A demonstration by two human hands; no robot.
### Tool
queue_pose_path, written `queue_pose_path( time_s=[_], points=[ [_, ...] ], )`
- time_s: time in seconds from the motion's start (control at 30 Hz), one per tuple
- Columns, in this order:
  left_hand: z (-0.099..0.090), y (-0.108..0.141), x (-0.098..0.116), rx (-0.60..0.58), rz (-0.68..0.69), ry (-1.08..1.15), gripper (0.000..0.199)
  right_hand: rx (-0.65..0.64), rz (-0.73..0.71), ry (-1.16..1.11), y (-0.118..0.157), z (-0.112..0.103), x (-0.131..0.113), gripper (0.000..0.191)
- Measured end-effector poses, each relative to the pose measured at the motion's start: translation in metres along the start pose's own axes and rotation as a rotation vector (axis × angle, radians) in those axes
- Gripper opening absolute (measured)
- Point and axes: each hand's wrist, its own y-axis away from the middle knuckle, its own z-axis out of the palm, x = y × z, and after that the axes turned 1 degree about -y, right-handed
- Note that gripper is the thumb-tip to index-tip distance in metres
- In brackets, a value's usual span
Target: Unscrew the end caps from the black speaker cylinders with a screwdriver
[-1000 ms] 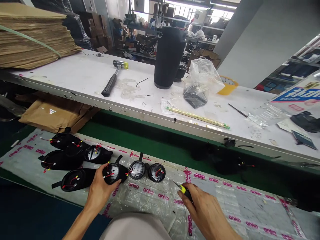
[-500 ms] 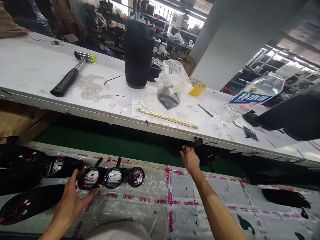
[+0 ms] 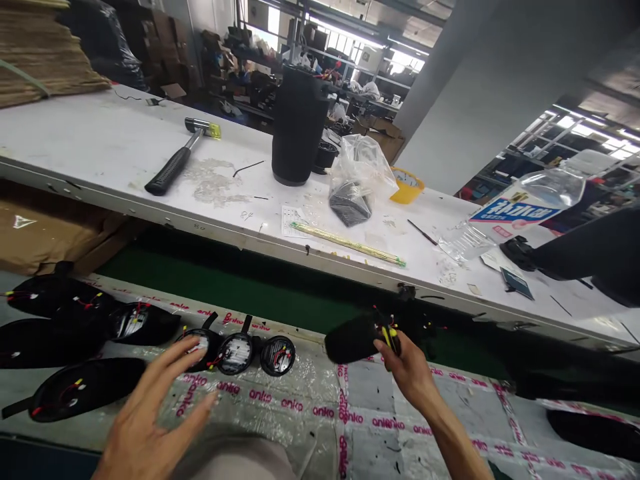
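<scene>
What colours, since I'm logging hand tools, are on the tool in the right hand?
The tool is yellow and black, seen in the head view.

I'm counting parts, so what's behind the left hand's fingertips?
Behind the left hand, a black cylindrical piece shows; the hand hides part of its round end.

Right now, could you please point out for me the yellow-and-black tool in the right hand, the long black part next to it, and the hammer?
yellow-and-black tool (image 3: 392, 338): head view, on its handle
long black part (image 3: 351, 340): head view, on its dark side
hammer (image 3: 180, 159): head view, on its grip
</scene>
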Motion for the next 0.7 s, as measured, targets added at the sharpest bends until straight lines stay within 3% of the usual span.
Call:
queue_pose_path(
  time_s=[0.07, 0.2, 0.33, 0.47, 0.53, 0.7],
  points=[
    [0.01, -0.01, 0.015, -0.216, -0.007, 0.182, 0.043, -0.069, -0.019, -0.095, 0.034, -0.018, -0.016, 0.041],
    [0.043, -0.033, 0.046, -0.889, -0.246, 0.827, 0.061, -0.326, -0.051, -0.563, 0.082, -0.03, -0.055, 0.04],
    [0.068, -0.033, 0.064, -1.199, -0.289, 1.129, 0.085, -0.455, -0.094, -0.821, 0.099, -0.018, -0.09, 0.038],
    [0.064, -0.013, 0.061, -1.267, -0.402, 1.281, 0.083, -0.467, -0.18, -0.778, 0.098, -0.003, -0.112, 0.033],
    [0.057, -0.005, 0.055, -1.213, -0.447, 1.334, 0.074, -0.412, -0.218, -0.667, 0.097, 0.004, -0.117, 0.029],
    [0.043, 0.006, 0.04, -1.022, -0.531, 1.414, 0.058, -0.132, -0.271, -0.291, 0.102, 0.02, -0.117, 0.034]
  ],
)
